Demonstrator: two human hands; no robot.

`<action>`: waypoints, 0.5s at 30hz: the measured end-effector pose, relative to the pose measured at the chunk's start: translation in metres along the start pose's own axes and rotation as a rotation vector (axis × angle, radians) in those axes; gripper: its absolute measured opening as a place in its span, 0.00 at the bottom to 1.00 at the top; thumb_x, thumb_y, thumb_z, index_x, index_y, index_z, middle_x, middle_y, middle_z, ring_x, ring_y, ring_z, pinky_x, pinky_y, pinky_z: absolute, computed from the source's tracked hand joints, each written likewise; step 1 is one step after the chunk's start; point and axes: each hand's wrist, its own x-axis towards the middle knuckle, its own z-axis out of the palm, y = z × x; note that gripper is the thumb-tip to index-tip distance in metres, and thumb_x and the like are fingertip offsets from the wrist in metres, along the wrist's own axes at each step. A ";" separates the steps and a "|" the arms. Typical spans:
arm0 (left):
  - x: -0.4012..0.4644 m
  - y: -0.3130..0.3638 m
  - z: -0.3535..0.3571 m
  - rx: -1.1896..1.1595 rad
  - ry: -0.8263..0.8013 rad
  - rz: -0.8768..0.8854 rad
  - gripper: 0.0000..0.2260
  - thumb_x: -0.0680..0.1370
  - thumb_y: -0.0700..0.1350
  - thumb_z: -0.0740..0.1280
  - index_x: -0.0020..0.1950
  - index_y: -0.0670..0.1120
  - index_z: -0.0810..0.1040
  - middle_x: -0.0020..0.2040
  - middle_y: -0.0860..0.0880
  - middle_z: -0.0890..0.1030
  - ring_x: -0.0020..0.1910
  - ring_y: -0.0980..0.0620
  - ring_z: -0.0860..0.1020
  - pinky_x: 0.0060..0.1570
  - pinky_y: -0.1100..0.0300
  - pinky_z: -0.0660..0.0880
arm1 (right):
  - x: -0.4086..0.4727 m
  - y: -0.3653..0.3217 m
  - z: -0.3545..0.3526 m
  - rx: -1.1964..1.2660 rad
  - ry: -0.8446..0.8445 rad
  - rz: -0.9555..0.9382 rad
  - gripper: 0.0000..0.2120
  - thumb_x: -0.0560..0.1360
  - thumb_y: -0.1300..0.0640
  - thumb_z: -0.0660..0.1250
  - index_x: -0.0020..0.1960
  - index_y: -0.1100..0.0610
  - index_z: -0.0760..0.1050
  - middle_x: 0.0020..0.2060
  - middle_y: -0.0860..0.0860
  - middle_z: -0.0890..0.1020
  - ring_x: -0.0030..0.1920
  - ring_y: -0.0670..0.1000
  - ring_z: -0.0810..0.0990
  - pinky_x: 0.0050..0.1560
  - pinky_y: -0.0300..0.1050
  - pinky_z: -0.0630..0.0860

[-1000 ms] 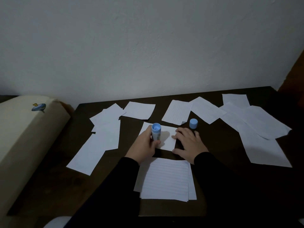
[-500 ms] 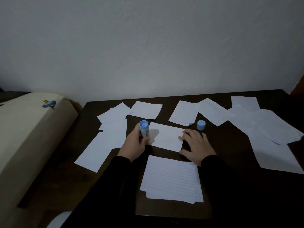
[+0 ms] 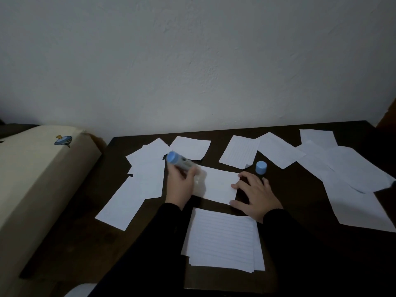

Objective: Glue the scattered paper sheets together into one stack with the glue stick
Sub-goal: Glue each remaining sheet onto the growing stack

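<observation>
My left hand (image 3: 182, 185) grips the blue-ended glue stick (image 3: 179, 161), tilted with its tip down on the left edge of a small white sheet (image 3: 218, 184) in the middle of the dark table (image 3: 150, 221). My right hand (image 3: 255, 195) lies flat with spread fingers on that sheet's right edge, holding it down. A stack of lined sheets (image 3: 222, 239) lies nearer me, just below both hands. The glue stick's blue cap (image 3: 261, 167) stands on the table beyond my right hand.
Loose white sheets lie scattered at the left (image 3: 137, 189), along the back (image 3: 240, 152) and at the right (image 3: 353, 179). A beige cushioned piece (image 3: 32, 179) with a small sticker sits left of the table. A pale wall rises behind.
The glue stick has tipped from upright to slanted, its tip now down on the small sheet's left edge. My right hand stays pressed on the sheet. The view shifted slightly.
</observation>
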 end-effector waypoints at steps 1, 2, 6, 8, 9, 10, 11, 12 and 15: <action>0.001 0.001 0.009 0.055 -0.045 0.029 0.25 0.78 0.42 0.68 0.72 0.47 0.63 0.64 0.48 0.75 0.63 0.50 0.74 0.62 0.56 0.72 | 0.000 0.000 0.000 0.002 0.006 0.004 0.22 0.74 0.38 0.62 0.65 0.44 0.69 0.72 0.44 0.56 0.74 0.47 0.52 0.74 0.60 0.41; 0.003 0.002 0.019 0.115 -0.091 0.063 0.23 0.78 0.41 0.68 0.70 0.47 0.64 0.64 0.48 0.75 0.64 0.51 0.74 0.61 0.57 0.72 | 0.000 0.000 0.000 -0.002 0.007 0.007 0.22 0.74 0.38 0.62 0.65 0.43 0.69 0.72 0.44 0.56 0.74 0.46 0.52 0.74 0.59 0.41; 0.005 0.005 0.053 0.328 -0.202 0.225 0.16 0.78 0.40 0.66 0.64 0.47 0.67 0.61 0.49 0.77 0.61 0.53 0.74 0.57 0.61 0.71 | 0.000 -0.002 0.001 -0.016 0.000 0.004 0.21 0.74 0.38 0.61 0.65 0.42 0.68 0.73 0.45 0.58 0.74 0.46 0.51 0.74 0.58 0.41; 0.007 0.007 0.065 0.353 -0.216 0.262 0.15 0.78 0.39 0.66 0.62 0.47 0.67 0.57 0.52 0.76 0.57 0.56 0.74 0.56 0.63 0.70 | -0.001 -0.002 0.000 -0.020 0.015 -0.001 0.20 0.74 0.39 0.61 0.64 0.43 0.68 0.73 0.45 0.58 0.75 0.46 0.51 0.74 0.58 0.42; 0.009 0.008 0.069 0.355 -0.223 0.260 0.14 0.78 0.39 0.66 0.61 0.48 0.67 0.55 0.54 0.74 0.56 0.58 0.73 0.55 0.64 0.69 | -0.001 -0.002 0.000 -0.020 0.019 -0.004 0.19 0.74 0.39 0.61 0.63 0.43 0.69 0.73 0.45 0.59 0.75 0.46 0.51 0.74 0.58 0.42; 0.010 0.008 0.073 0.365 -0.231 0.256 0.14 0.78 0.39 0.66 0.61 0.48 0.67 0.55 0.54 0.74 0.55 0.59 0.72 0.55 0.64 0.69 | -0.001 -0.002 0.000 -0.019 0.019 -0.006 0.18 0.74 0.39 0.62 0.62 0.43 0.69 0.73 0.45 0.59 0.75 0.46 0.51 0.74 0.59 0.42; 0.011 0.009 0.076 0.379 -0.243 0.256 0.14 0.78 0.39 0.66 0.62 0.48 0.67 0.55 0.54 0.74 0.54 0.59 0.72 0.55 0.63 0.69 | -0.001 -0.003 -0.001 -0.016 0.017 -0.006 0.18 0.74 0.39 0.62 0.61 0.43 0.69 0.73 0.45 0.59 0.75 0.47 0.51 0.74 0.59 0.42; 0.012 0.008 0.079 0.397 -0.259 0.261 0.14 0.78 0.40 0.66 0.61 0.48 0.67 0.56 0.52 0.75 0.54 0.58 0.73 0.56 0.62 0.71 | 0.000 -0.003 -0.001 -0.015 0.013 -0.005 0.17 0.74 0.39 0.62 0.60 0.44 0.69 0.73 0.45 0.59 0.75 0.47 0.51 0.74 0.59 0.43; 0.014 0.007 0.083 0.443 -0.303 0.292 0.11 0.78 0.40 0.66 0.58 0.49 0.68 0.52 0.50 0.76 0.52 0.54 0.76 0.54 0.58 0.74 | 0.000 -0.002 0.000 -0.026 0.020 -0.008 0.19 0.74 0.39 0.61 0.60 0.46 0.69 0.72 0.46 0.60 0.74 0.47 0.53 0.74 0.60 0.44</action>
